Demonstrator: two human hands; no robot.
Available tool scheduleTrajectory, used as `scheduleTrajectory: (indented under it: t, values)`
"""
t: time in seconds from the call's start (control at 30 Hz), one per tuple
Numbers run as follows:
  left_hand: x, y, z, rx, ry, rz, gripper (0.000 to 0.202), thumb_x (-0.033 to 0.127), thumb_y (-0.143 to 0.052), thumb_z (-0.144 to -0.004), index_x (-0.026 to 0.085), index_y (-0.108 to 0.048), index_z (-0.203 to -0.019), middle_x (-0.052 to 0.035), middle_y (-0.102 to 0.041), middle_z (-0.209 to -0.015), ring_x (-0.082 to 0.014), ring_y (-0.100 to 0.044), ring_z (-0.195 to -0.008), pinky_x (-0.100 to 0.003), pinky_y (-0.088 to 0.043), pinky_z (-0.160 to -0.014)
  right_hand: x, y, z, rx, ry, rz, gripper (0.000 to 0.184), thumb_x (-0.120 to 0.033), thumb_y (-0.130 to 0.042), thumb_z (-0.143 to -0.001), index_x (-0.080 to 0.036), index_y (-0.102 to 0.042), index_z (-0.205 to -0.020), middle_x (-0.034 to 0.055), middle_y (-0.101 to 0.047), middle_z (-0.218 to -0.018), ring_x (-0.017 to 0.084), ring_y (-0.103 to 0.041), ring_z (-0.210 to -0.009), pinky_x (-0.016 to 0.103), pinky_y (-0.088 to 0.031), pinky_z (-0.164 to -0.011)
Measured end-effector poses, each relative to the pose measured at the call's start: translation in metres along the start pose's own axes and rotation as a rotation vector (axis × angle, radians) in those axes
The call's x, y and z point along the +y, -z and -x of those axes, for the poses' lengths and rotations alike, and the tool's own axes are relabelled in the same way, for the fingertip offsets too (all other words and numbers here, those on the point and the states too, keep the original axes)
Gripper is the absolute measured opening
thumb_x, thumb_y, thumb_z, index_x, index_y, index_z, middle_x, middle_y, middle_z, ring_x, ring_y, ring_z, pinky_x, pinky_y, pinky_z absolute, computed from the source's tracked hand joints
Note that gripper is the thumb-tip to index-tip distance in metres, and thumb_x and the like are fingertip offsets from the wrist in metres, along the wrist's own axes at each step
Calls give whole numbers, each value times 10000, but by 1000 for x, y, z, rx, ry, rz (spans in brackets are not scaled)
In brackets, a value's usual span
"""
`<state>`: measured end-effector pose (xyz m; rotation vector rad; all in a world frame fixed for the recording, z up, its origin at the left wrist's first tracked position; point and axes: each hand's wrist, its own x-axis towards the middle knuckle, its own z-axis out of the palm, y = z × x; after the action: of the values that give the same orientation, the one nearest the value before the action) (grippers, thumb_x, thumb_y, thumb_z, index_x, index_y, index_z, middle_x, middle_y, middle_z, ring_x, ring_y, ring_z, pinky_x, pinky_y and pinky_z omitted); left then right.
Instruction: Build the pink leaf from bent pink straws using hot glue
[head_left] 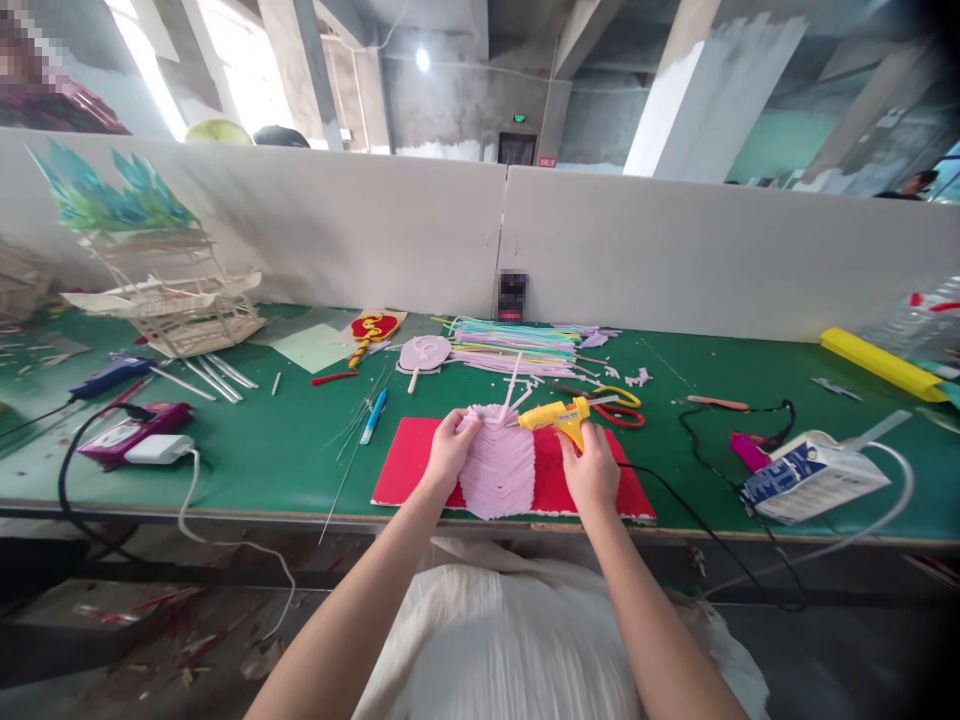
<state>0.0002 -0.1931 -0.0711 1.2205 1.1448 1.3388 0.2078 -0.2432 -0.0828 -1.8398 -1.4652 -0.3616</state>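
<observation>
Writing: the carton [814, 480] at the lower right of the frame carries large blue lettering, tilted, which I cannot read with confidence. The label on the yellow glue gun [559, 413] has small dark print, illegible at this size. A green lit sign [519, 118] and a red sign [547, 162], upper centre, are too small to read.

Hands: the left hand [452, 450] pinches the upper left edge of the lilac strip panel [496, 470] between its fingers. The right hand [592, 470] has its fingers closed around the glue gun's handle — nozzle pointing left, just beside the panel's top edge.

Panel position: centre of the frame, lying on the red board [409, 460], its lower end reaching the counter's front edge.

Counts: one glue gun in hand; one red board; one lilac disc [424, 350] with a stick; one red-and-yellow piece [373, 328]; one blue pen-like tool [373, 416]; one yellow bar [881, 365] at right; one stick-built model [180, 285] at upper left. Coloured strips [517, 350] lie bundled on the green counter [675, 450] — too many to count.
</observation>
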Motion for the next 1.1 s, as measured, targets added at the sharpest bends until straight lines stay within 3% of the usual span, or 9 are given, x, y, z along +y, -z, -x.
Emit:
scheduleTrajectory:
  t: [0.9,1.1]
  values:
    - [7,0,3,-1,7,-14,292,450,-642,-695,184,-571,-791,47,-554,-654,-103,-465,-580,-187,-353,-547,-1,5,-3,-33,-189,-23,321,-377,-433,-879,-165,-566,-1081,113,-583,-963,241,-554,-851,286,-338,-536]
    - [10,0,5,-1,15,-4,298,454,-647,-680,187,-574,-790,42,-564,-670,-108,-476,-590,-188,-358,-553,4,2,-4,-14,-236,-72,377,-458,-412,-878,-164,-565,-1058,118,-580,-953,246,-551,-826,298,-355,-561]
